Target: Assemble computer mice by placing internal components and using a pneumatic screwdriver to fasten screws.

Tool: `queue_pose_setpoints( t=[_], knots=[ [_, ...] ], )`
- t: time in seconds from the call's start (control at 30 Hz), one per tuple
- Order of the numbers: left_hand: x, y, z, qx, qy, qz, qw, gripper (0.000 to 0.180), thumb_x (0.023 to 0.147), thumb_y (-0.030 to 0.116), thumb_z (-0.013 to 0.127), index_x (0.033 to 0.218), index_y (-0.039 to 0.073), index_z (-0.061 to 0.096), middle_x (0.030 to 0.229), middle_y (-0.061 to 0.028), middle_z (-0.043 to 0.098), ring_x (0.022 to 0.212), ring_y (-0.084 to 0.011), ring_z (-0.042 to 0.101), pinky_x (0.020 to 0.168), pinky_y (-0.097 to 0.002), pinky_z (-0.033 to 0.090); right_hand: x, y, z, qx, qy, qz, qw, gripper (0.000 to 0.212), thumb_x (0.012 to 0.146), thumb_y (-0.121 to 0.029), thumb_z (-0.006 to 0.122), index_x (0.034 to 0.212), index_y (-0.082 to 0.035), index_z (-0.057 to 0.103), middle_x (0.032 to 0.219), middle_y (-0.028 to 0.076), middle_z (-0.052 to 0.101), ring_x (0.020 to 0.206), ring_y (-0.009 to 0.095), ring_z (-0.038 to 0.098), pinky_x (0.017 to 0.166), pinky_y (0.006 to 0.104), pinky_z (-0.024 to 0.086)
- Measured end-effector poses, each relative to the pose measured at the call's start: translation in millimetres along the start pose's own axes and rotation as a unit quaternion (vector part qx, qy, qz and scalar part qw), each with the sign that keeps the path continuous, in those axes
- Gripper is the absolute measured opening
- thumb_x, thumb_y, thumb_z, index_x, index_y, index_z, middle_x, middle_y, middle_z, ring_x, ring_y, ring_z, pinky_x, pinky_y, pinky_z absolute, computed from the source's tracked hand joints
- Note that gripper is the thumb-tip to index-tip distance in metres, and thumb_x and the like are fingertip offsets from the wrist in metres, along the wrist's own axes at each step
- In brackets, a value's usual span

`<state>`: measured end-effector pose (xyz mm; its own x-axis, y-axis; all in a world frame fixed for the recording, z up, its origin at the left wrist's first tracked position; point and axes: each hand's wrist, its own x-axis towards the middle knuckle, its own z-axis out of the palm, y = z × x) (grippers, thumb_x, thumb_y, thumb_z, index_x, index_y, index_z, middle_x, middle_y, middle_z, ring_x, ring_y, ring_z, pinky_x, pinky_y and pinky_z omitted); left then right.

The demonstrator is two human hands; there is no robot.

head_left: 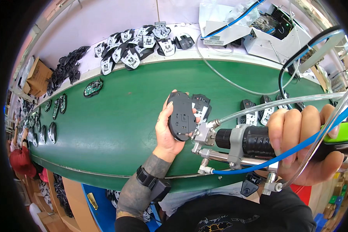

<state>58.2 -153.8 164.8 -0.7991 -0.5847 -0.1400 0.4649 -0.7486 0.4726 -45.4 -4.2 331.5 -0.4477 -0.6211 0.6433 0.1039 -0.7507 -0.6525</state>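
My left hand is closed around a black computer mouse base, its underside with small slots and holes turned up. My right hand grips a powered screwdriver with a black and green body, fed by a blue air hose and clear tubes. The driver's metal nozzle points left, at the lower right edge of the mouse base; whether its tip touches a screw hole cannot be made out. Just behind the held base lies a black and white mouse shell, partly hidden by my fingers.
Green conveyor belt runs across. Piled mouse shells line the far ledge, beside black parts and white boxes. A mouse with a green circuit board lies at left, more shells at right. A co-worker in red is far left.
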Motion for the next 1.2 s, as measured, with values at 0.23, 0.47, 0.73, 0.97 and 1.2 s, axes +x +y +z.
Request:
queue_pose_setpoints(
  t=[0.23,0.47,0.73,0.97,1.2],
  knots=[
    [-2.5,-2.3,4.3,0.004,0.005,0.016,1.000,0.049,0.093,0.030,0.048,0.138,0.012,0.037,0.127,-0.0117,0.049,0.097,-0.0263,0.060,0.078,-0.0464,0.056,-3.0,3.2,0.6,0.003,0.041,-0.015,0.999,0.032,0.089,-0.036,0.066,0.099,-0.014,0.045,0.068,-0.003,0.050,0.054,0.009,0.053,0.059,0.0264,0.043],
    [-7.6,-8.2,12.8,-0.010,0.029,0.021,0.999,0.047,0.094,0.029,0.047,0.137,0.011,0.037,0.120,-0.0109,0.051,0.093,-0.0253,0.061,0.075,-0.0454,0.056,1.7,11.3,-1.4,0.056,-0.030,-0.030,0.997,0.033,0.087,-0.036,0.068,0.098,-0.015,0.044,0.068,-0.004,0.051,0.053,0.009,0.053,0.057,0.0254,0.044],
    [5.9,12.4,-6.8,0.022,0.095,0.071,0.993,0.046,0.094,0.032,0.048,0.135,0.014,0.040,0.117,-0.0091,0.052,0.093,-0.0242,0.059,0.078,-0.0449,0.055,2.2,-16.0,-12.6,0.015,-0.001,-0.016,1.000,0.036,0.088,-0.034,0.065,0.105,-0.010,0.045,0.072,-0.003,0.048,0.058,0.009,0.050,0.067,0.0294,0.040],
    [-1.7,9.2,6.7,0.006,0.028,0.075,0.997,0.042,0.094,0.036,0.045,0.128,0.011,0.048,0.124,-0.0122,0.055,0.095,-0.0273,0.060,0.079,-0.0459,0.052,2.5,7.3,-13.2,-0.028,-0.033,0.005,0.999,0.035,0.090,-0.041,0.061,0.110,-0.017,0.043,0.075,-0.004,0.052,0.060,0.010,0.052,0.062,0.0257,0.040],
    [-3.7,8.3,8.1,-0.022,0.003,0.071,0.997,0.044,0.094,0.036,0.045,0.129,0.010,0.048,0.127,-0.0130,0.052,0.096,-0.0272,0.060,0.080,-0.0461,0.052,3.2,4.1,-14.9,-0.020,-0.025,0.030,0.999,0.034,0.090,-0.041,0.061,0.107,-0.017,0.043,0.074,-0.003,0.052,0.062,0.012,0.054,0.064,0.0274,0.043]
  ],
)
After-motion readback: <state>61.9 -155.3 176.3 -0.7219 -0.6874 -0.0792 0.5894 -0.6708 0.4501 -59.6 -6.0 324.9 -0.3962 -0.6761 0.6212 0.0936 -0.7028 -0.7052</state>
